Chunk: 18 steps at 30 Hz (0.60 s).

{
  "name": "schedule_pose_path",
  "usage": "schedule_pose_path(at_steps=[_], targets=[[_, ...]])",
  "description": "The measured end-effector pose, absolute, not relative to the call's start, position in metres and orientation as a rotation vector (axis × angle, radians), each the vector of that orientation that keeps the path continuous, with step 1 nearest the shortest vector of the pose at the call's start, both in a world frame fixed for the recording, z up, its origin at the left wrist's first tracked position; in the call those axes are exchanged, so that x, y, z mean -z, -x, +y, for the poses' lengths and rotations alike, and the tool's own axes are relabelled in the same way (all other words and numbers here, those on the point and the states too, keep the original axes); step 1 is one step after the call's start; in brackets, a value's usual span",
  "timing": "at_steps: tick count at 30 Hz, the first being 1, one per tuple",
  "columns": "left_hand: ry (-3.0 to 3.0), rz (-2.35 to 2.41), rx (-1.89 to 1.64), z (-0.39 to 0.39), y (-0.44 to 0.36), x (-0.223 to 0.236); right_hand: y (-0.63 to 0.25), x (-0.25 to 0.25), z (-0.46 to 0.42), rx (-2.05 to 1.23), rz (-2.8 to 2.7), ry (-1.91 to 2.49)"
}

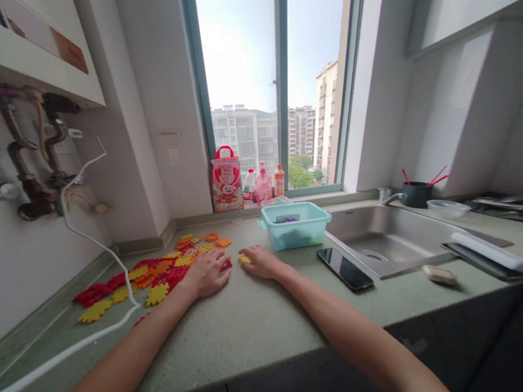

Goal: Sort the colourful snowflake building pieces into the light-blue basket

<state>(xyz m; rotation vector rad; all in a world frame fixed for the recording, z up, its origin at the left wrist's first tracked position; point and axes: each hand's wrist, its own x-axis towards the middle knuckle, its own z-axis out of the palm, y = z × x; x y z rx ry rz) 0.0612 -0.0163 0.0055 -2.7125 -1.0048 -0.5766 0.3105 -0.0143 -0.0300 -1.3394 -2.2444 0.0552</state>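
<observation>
My left hand (208,273) rests palm down at the right edge of a loose pile of gear-shaped plastic pieces (157,294) in red, yellow and orange. Its fingers are stretched out, with a bit of red piece (226,265) showing by the fingertips. Just to the right, my right hand (262,263) lies low on the counter, fingers curled round a yellow gear-shaped piece (245,258), partly hidden beneath them. Behind that hand stands a light-blue plastic basket (302,234) with dark and purple pieces inside.
A phone (344,268) lies on the counter (213,339) beside the steel sink (389,240). One white cable (70,357) crosses the left side. Bottles (264,184) and a red-handled bag (227,184) line the windowsill. A black pot (417,193) stands behind the sink.
</observation>
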Motion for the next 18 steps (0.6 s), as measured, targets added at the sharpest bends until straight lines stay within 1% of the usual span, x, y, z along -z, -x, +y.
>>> schedule_pose_path(at_steps=[5,9,18], targets=[[2.693,-1.005,0.596,-0.008,-0.064,0.0,-0.311,0.03,-0.012,-0.005,-2.273,1.336],[2.695,-0.985,0.542,-0.004,-0.06,0.002,-0.312,0.026,-0.012,-0.004,-2.29,1.316],[2.722,-0.984,0.458,-0.008,-0.05,-0.001,-0.314,0.016,-0.018,-0.175,-2.226,1.306]])
